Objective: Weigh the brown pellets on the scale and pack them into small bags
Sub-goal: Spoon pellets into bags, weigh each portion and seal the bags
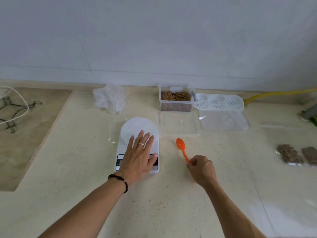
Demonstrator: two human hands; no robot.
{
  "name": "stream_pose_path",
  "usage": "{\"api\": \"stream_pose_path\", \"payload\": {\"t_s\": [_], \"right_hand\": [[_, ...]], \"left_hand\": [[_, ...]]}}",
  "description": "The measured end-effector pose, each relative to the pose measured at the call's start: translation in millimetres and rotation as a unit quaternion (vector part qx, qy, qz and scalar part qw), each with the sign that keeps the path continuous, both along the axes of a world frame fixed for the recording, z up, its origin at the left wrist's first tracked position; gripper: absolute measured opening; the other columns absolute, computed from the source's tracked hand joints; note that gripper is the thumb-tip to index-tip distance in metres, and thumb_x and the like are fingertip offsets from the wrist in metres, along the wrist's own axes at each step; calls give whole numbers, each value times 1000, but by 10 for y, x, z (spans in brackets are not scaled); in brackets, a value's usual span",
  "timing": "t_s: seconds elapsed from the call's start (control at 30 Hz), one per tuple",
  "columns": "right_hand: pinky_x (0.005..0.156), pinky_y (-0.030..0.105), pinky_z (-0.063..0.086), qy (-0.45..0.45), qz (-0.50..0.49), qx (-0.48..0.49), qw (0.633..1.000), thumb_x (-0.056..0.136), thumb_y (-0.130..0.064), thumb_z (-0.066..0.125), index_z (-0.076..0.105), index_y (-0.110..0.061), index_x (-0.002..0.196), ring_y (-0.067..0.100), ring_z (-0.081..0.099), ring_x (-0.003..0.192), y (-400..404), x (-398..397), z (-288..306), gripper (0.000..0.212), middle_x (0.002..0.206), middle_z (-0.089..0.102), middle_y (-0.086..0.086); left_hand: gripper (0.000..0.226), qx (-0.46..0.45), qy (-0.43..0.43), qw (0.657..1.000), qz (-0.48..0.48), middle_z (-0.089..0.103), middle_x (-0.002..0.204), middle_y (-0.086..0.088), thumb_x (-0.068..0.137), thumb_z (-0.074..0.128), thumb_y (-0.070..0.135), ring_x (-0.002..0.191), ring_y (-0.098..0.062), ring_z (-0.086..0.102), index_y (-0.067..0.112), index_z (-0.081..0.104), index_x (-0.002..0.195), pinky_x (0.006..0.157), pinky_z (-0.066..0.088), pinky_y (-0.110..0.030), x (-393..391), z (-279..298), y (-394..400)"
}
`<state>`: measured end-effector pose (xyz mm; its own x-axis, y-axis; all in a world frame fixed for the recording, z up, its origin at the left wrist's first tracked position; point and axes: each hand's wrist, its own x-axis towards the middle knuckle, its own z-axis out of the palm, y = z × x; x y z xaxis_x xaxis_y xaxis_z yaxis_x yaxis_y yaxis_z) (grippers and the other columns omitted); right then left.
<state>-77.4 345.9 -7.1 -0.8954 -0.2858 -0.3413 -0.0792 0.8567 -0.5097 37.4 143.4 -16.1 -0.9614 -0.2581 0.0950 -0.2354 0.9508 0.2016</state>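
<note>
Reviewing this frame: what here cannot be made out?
Head view only:
- Scale display: covered by the left hand; reading unseen.
- Spoon handle end: hidden inside the right hand.
- Filled bags: blurred, right one cut by the frame edge; seals unclear.
- Green object: cut off at the right edge; unidentifiable.
- Pellet box: fill depth unclear through the wall.

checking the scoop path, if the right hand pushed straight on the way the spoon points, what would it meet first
The right hand holds the orange spoon pointing up-left. That line looks free at first, then probably reaches the scale's right edge; depth is unclear.
</note>
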Motion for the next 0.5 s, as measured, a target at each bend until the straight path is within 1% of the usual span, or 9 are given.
{"api": "stream_pose_path", "payload": {"t_s": [0.1, 0.13, 0.2, 0.23, 0.3, 0.33, 0.4, 0.47, 0.5], "right_hand": [[56, 30, 53, -3, -38, -73, 997, 88, -18, 62, 65, -18, 80, 19, 63, 61, -52, -141, 157, 9, 71, 66, -1], [56, 29, 51, -2, -48, -93, 995, 89, -18, 62, 64, -18, 80, 18, 62, 62, -79, -189, 220, 10, 72, 66, -1], [59, 32, 53, 0, -64, -135, 989, 90, -18, 61, 63, -16, 79, 19, 66, 66, -146, -310, 353, 12, 74, 67, 0], [58, 32, 53, -1, -72, -157, 985, 91, -17, 60, 63, -15, 80, 19, 68, 66, -186, -382, 417, 11, 75, 68, 2], [50, 26, 47, 2, -80, -192, 978, 91, -15, 59, 63, -13, 83, 16, 69, 59, -274, -535, 547, 9, 75, 69, 3], [49, 25, 44, 8, -79, -203, 976, 91, -15, 59, 63, -13, 84, 15, 69, 56, -322, -613, 606, 8, 74, 68, 3], [50, 28, 48, 23, -75, -218, 973, 90, -15, 58, 63, -14, 81, 17, 66, 54, -414, -779, 686, 10, 68, 67, 2], [57, 32, 51, 41, -72, -221, 972, 90, -16, 59, 63, -18, 78, 21, 62, 57, -500, -965, 731, 13, 64, 66, 1], [58, 30, 50, 50, -68, -220, 972, 90, -16, 60, 64, -18, 77, 20, 60, 57, -542, -1066, 741, 13, 63, 64, 0]], "left_hand": [[62, -11, -11, 1000, -7, 47, 145, -13, 95, 29, 45, 141, -32, 33, 6, 45, 140, 112, 27, -54, -140, 66, -130], [64, -8, -14, 1000, -8, 45, 147, -13, 95, 27, 47, 143, -31, 31, 6, 43, 142, 114, 24, -53, -188, 102, -174], [71, 8, -3, 1000, -8, 36, 153, -11, 93, 18, 51, 147, -29, 21, 8, 36, 147, 117, 13, -48, -298, 186, -251], [75, 16, 2, 1000, -9, 31, 156, -10, 92, 13, 53, 148, -27, 16, 8, 31, 149, 118, 7, -46, -362, 225, -282], [79, 23, 7, 1000, -10, 26, 158, -8, 90, 8, 56, 149, -25, 11, 10, 27, 151, 119, 4, -45, -491, 301, -336], [80, 24, 11, 1000, -8, 26, 158, -8, 89, 8, 56, 149, -24, 11, 10, 27, 151, 120, 6, -45, -557, 326, -369], [78, 30, 18, 999, -1, 28, 157, -9, 90, 11, 56, 149, -25, 14, 9, 28, 150, 120, 9, -46, -703, 375, -436], [70, 40, 5, 999, 7, 26, 157, -8, 96, 21, 53, 149, -25, 13, 10, 23, 151, 120, 9, -45, -875, 426, -496], [66, 41, -6, 999, 9, 23, 158, -8, 98, 29, 49, 149, -24, 12, 11, 20, 152, 121, 9, -44, -969, 446, -521]]}}
